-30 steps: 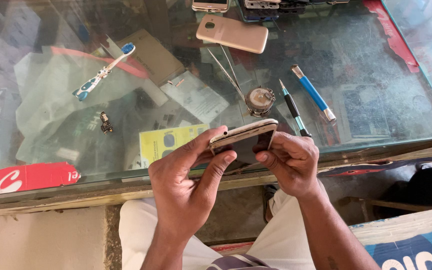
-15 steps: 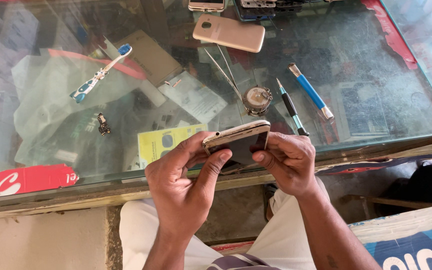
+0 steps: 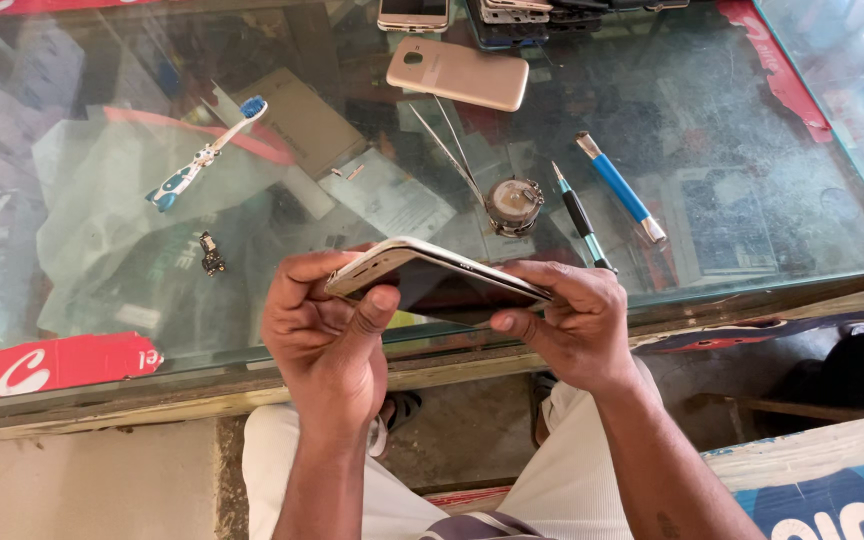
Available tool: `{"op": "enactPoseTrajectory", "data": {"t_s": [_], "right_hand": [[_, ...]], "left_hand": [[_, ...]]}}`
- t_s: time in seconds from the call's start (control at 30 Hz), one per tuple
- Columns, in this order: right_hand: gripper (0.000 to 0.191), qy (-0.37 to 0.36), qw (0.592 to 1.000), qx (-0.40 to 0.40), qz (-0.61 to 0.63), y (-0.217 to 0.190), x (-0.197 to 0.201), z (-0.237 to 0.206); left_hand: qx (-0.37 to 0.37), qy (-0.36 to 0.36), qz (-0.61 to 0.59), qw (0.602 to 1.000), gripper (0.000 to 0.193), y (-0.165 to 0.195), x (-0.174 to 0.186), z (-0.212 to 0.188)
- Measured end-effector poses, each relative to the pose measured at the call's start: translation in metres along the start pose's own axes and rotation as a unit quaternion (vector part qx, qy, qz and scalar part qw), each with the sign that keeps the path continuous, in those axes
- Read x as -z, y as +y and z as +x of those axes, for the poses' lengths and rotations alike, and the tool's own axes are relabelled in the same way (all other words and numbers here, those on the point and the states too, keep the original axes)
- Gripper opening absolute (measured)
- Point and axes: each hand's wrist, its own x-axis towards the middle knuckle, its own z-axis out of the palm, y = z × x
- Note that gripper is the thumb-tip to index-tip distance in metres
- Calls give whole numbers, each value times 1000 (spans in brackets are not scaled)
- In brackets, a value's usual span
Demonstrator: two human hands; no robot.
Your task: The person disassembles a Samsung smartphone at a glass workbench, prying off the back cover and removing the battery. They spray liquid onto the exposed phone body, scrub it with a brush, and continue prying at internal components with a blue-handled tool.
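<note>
I hold a gold-edged smartphone (image 3: 432, 270) edge-on between both hands, just over the near edge of a glass counter (image 3: 752, 230). My left hand (image 3: 327, 335) grips its left end, thumb pressed on the underside near the corner. My right hand (image 3: 572, 320) grips the right end, with the thumb under the dark screen side. The phone is tilted, its left end higher. Its gold back cover (image 3: 458, 72) lies apart on the counter farther back.
On the glass lie tweezers (image 3: 449, 150), a round metal part (image 3: 514, 203), a dark screwdriver (image 3: 580, 222), a blue-handled screwdriver (image 3: 620, 187), a toothbrush (image 3: 204, 157), a small loose component (image 3: 212, 255) and more phones (image 3: 532, 10) at the far edge. A blue and white bag (image 3: 822, 480) stands on the right.
The phone has turned flatter and more edge-on in my hands. Both hands shifted slightly toward me and to the left; my left thumb now presses near the phone's corner.
</note>
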Motion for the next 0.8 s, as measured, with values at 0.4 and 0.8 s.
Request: {"op": "enactPoseTrajectory", "data": {"t_s": [0.4, 0.8], "right_hand": [[26, 8, 996, 78, 31, -18, -12, 7], [29, 3, 995, 94, -21, -23, -13, 7]], "left_hand": [[-59, -188, 381, 903, 40, 34, 15, 10], [-40, -164, 395, 903, 33, 24, 20, 5]]}}
